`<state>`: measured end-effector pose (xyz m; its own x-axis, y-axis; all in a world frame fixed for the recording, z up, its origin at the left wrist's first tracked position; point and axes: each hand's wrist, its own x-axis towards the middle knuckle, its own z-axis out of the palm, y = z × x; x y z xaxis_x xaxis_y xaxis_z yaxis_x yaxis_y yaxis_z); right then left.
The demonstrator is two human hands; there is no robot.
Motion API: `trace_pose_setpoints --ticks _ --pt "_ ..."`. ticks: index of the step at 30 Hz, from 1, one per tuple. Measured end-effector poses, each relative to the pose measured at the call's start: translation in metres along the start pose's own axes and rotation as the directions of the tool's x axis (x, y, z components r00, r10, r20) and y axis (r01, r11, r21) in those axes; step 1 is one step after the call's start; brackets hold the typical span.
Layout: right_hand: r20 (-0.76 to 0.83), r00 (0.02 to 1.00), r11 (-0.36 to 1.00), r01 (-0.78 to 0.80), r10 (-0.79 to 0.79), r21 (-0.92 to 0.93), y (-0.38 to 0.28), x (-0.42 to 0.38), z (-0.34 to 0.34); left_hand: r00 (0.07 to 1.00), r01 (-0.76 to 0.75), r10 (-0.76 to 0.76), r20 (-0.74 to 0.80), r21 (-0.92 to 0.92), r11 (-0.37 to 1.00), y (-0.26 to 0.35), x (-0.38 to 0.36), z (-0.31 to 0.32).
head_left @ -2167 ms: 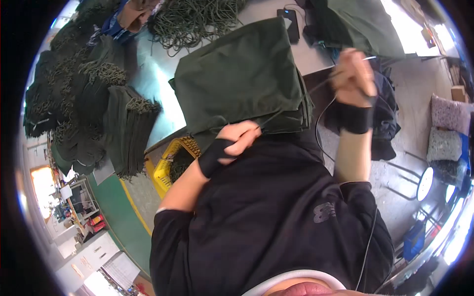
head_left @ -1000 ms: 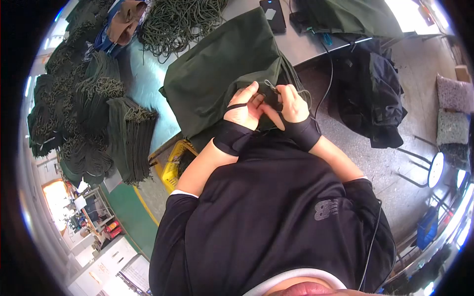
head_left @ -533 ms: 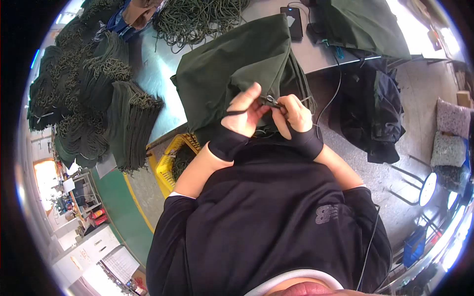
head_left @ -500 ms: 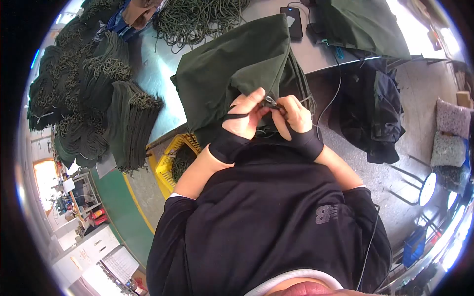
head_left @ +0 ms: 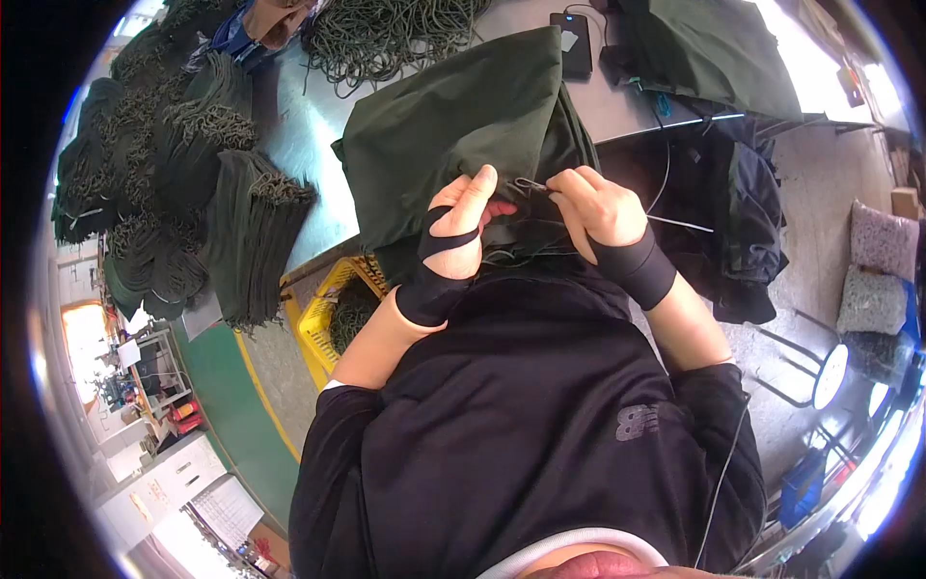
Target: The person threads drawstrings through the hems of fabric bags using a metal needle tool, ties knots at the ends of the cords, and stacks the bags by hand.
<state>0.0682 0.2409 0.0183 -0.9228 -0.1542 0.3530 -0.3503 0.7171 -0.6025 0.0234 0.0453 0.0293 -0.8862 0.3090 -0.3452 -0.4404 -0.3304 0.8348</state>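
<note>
A folded dark green cloth piece [head_left: 444,116] hangs over the near table edge in front of my body. My left hand [head_left: 461,222], with a black wrap around the palm and wrist, is closed on the near edge of this cloth, thumb on top. To its right, my right hand [head_left: 606,207] is pinched round a thin tool with a wire loop [head_left: 526,183] at its tip. The loop points at the left fingertips, and a thin white rod [head_left: 683,224] sticks out on the other side of the hand. A black wrap covers the right wrist too.
Bundled green cloth pieces [head_left: 253,232] are stacked at the left. A heap of green cords [head_left: 386,39] lies on the metal table [head_left: 313,183], near a black phone-like device [head_left: 572,48]. More green cloth [head_left: 709,58] is at the right. A yellow basket [head_left: 323,318] stands below.
My right hand has moved right, away from the left, drawing the looped tool with it. My left hand has shifted slightly left, and the white rod now shows farther right.
</note>
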Motion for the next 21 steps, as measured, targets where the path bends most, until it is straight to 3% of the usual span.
trace_pose_setpoints --ticks 6,10,13,15,18,21 --pt "0.021 1.000 1.000 0.013 -0.013 0.025 -0.007 0.002 0.007 0.997 -0.072 0.071 0.015 0.209 0.975 -0.012 -0.001 -0.009" --pt "0.001 1.000 1.000 -0.006 0.006 -0.030 -0.012 0.000 0.012 0.994 -0.109 0.113 -0.006 0.207 0.972 -0.017 -0.005 -0.003" --pt "-0.003 1.000 0.995 0.003 -0.004 -0.104 -0.014 -0.003 0.012 0.992 -0.117 0.121 -0.040 0.102 0.988 -0.021 -0.005 0.000" --pt "0.005 1.000 0.996 -0.021 0.022 -0.084 -0.018 -0.007 0.011 0.997 -0.058 0.067 -0.036 0.223 0.973 -0.018 -0.011 0.004" --pt "0.019 0.997 0.997 -0.077 0.077 0.014 -0.018 -0.006 0.015 0.995 -0.084 0.094 -0.013 0.328 0.941 -0.019 -0.013 0.014" --pt "-0.001 0.991 0.987 -0.131 0.132 0.089 -0.017 -0.004 0.012 0.995 -0.069 0.090 -0.049 0.337 0.939 -0.031 -0.007 0.003"
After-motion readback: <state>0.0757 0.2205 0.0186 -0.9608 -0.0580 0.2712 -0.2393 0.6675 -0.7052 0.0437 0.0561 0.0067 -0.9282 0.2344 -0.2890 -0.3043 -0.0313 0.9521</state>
